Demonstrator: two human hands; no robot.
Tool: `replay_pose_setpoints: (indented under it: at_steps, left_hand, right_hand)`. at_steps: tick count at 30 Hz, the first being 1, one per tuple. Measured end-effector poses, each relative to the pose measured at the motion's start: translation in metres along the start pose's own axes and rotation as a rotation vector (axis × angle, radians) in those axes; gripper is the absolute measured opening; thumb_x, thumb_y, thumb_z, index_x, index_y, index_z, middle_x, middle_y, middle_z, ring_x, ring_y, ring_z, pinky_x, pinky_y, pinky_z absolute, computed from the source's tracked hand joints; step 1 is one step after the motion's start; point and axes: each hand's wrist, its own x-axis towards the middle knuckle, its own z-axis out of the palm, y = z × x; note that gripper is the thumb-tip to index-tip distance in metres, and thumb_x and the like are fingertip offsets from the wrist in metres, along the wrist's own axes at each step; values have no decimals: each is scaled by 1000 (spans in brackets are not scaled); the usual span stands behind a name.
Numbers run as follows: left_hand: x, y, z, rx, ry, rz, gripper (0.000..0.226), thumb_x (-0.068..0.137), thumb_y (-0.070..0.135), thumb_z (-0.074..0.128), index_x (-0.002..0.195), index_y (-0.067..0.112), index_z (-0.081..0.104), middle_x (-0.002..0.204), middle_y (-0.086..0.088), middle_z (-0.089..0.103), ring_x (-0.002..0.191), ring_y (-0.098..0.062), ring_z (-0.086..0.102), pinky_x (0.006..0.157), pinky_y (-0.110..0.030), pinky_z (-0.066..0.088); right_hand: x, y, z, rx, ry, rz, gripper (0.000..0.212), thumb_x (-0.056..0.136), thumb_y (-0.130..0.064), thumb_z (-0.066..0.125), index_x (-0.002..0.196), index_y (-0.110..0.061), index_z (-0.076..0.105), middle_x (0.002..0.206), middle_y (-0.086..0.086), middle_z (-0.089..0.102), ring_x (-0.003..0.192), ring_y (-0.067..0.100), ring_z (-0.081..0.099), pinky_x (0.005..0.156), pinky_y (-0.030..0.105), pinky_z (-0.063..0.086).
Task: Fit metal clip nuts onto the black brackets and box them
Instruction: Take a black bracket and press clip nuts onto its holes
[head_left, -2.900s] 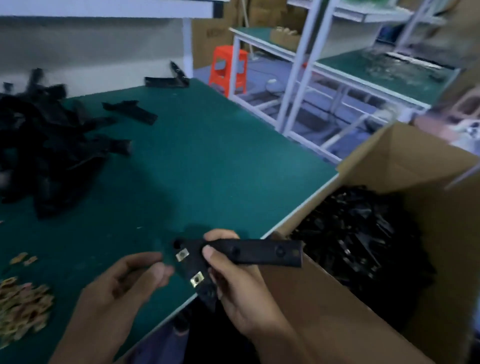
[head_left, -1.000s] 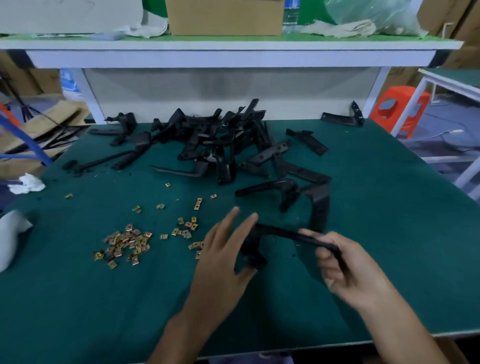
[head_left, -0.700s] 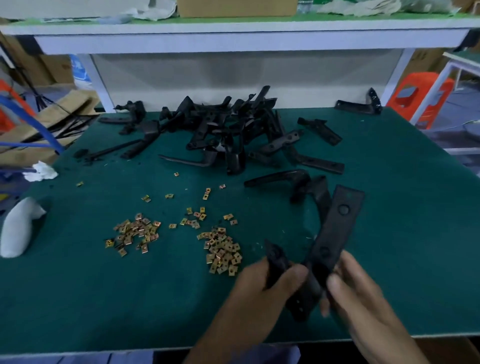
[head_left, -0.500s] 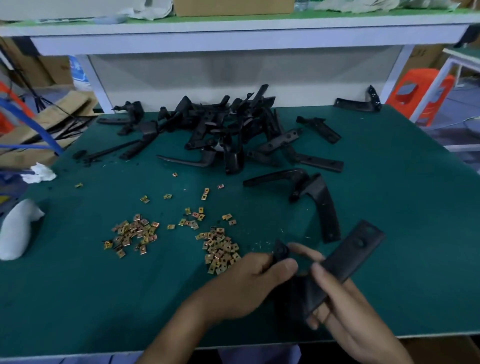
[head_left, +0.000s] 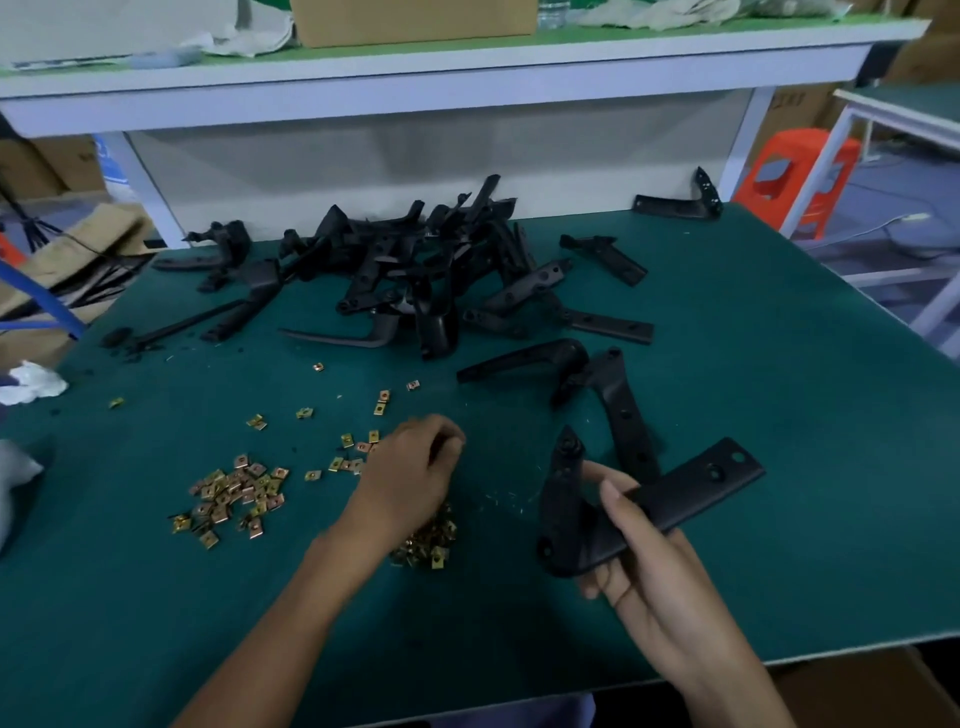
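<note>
My right hand (head_left: 636, 551) grips a black L-shaped bracket (head_left: 670, 499) just above the green table (head_left: 779, 395), its long arm pointing up to the right. My left hand (head_left: 410, 473) hovers over the brass clip nuts (head_left: 426, 543), fingers curled together; whether it pinches a nut is hidden. A second scatter of clip nuts (head_left: 234, 496) lies further left. A heap of black brackets (head_left: 431, 270) fills the middle back of the table.
Two loose brackets (head_left: 618, 400) lie just beyond my right hand. Another bracket (head_left: 680, 205) sits at the far right corner. White rags (head_left: 31, 382) lie at the left edge. An orange stool (head_left: 795, 176) and a cardboard flap (head_left: 872, 686) stand beside the table.
My left hand let go of the bracket and moved left over the clip nuts. My right hand keeps the bracket. Earlier, a fitted bracket was held over the box.
</note>
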Motion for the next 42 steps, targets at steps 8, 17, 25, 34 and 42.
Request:
replay_pose_setpoints:
  at_steps: [8,17,25,34,42]
  left_hand:
    - [-67,74,-14,-978,-144,-205,28,102,9,52,91,22,74,82,-4,73,76,-14,68,68,-21,54]
    - [-91,100,-27,-1229,-74,-299,9,95,11,56,92,8,64,83,-8,72,77,-16,70,62,-25,56]
    - [-98,104,-14,-1161,25,-392,12,91,20,64,93,11,73,91,-11,75,79,-16,67,58,-24,52]
    - [-102,91,2,-1202,-10,-483,13,88,16,69,80,17,79,75,3,70,66,-3,60,55,-19,47]
    - [-81,66,12,-834,-93,-312,12,91,23,70,95,29,80,92,13,77,84,6,67,67,-7,45]
  right_hand:
    - [-1,-13,12,63,-98,-123,36,69,-28,93,100,-21,76,86,14,73,65,16,70,44,23,53]
    - [-8,-20,19,43,-116,-180,43,60,-33,97,95,-21,75,81,10,70,58,14,65,41,22,49]
    - [-13,-24,23,-128,-61,-313,42,59,-45,96,88,-26,72,82,6,68,67,16,64,44,26,48]
    - [-13,-8,14,-309,76,-365,25,72,-37,87,85,-30,67,72,4,67,43,23,56,47,24,48]
    - [-2,6,6,-322,123,-399,20,75,-31,86,84,-30,67,70,6,66,48,21,59,46,28,51]
